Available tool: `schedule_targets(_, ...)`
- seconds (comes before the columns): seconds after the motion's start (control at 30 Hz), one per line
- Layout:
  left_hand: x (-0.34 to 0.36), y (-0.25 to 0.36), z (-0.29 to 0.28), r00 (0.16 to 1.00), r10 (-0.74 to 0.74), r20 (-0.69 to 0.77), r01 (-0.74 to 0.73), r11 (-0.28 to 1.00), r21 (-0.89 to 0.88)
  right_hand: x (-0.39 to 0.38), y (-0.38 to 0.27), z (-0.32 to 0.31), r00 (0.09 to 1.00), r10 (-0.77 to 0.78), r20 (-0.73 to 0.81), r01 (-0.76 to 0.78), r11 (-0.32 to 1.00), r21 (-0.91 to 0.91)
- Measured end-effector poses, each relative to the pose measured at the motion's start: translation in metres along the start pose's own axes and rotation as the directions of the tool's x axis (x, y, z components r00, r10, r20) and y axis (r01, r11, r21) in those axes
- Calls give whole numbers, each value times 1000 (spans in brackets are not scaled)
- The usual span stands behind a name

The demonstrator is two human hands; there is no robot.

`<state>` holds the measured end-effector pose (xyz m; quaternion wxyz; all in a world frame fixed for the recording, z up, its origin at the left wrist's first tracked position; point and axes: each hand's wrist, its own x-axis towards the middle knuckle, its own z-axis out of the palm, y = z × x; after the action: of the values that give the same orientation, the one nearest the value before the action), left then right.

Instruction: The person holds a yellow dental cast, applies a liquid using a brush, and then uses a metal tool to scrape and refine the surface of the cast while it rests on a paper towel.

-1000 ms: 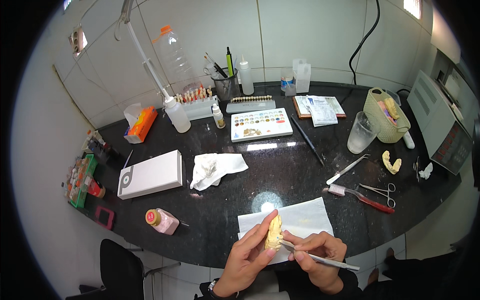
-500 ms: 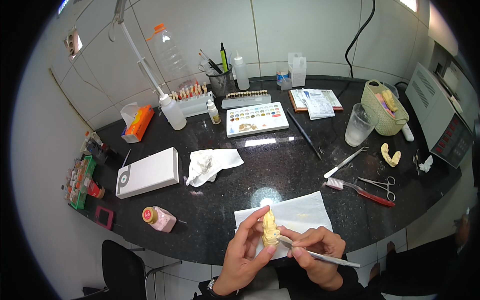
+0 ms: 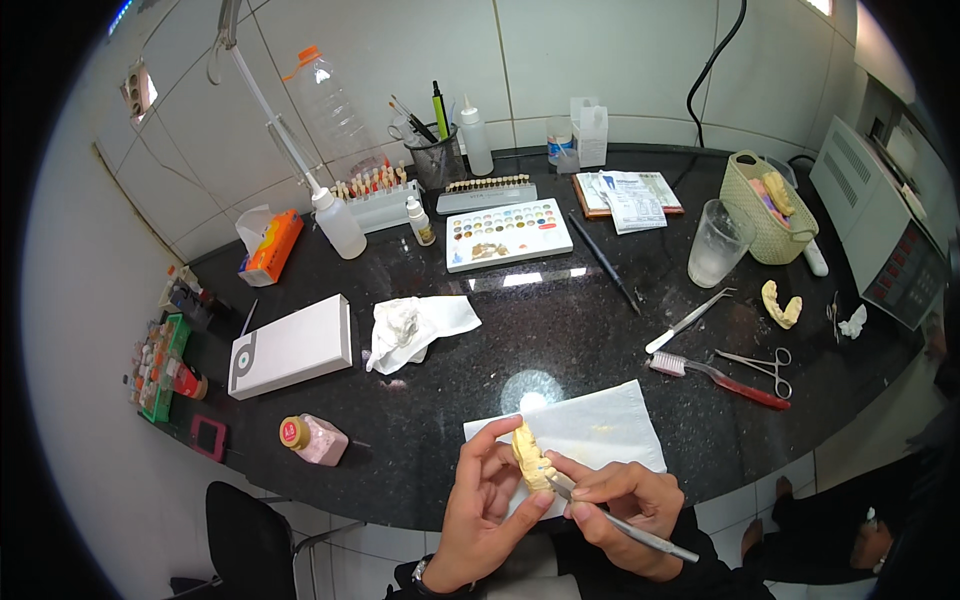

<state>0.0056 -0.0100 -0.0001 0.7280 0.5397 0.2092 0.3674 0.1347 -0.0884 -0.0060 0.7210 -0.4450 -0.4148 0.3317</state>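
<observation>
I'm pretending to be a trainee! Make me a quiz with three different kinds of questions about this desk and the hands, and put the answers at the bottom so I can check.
1. What is the left hand holding?
A) a drinking glass
B) a yellow teeth model
C) a tissue box

2. True or false: the red-handled brush lies to the right of the white box.

3. Which hand holds the slim silver tool?

Key:
1. B
2. True
3. The right hand
</observation>
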Motion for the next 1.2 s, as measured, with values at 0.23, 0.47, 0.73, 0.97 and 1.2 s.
schedule_targets(0.23,0,2,0,1000,-28,6,28,999,-26,-1,0,3,997,-18,-71,24,996,81)
schedule_targets(0.47,0,-2,-3,999,-33,18,34,999,-4,0,1,2,998,-37,-58,41,997,61)
schedule_targets(0.73,1,4,-3,994,-79,77,83,995,-46,0,0,0,999,-11,-43,14,997,82)
schedule_targets(0.97,1,2,-6,993,-69,101,74,996,-44,1,-3,-1,999,-2,-35,4,998,63)
schedule_targets(1.2,1,2,-5,994,-81,68,80,997,11,1,-3,-1,998,11,-63,-6,996,90)
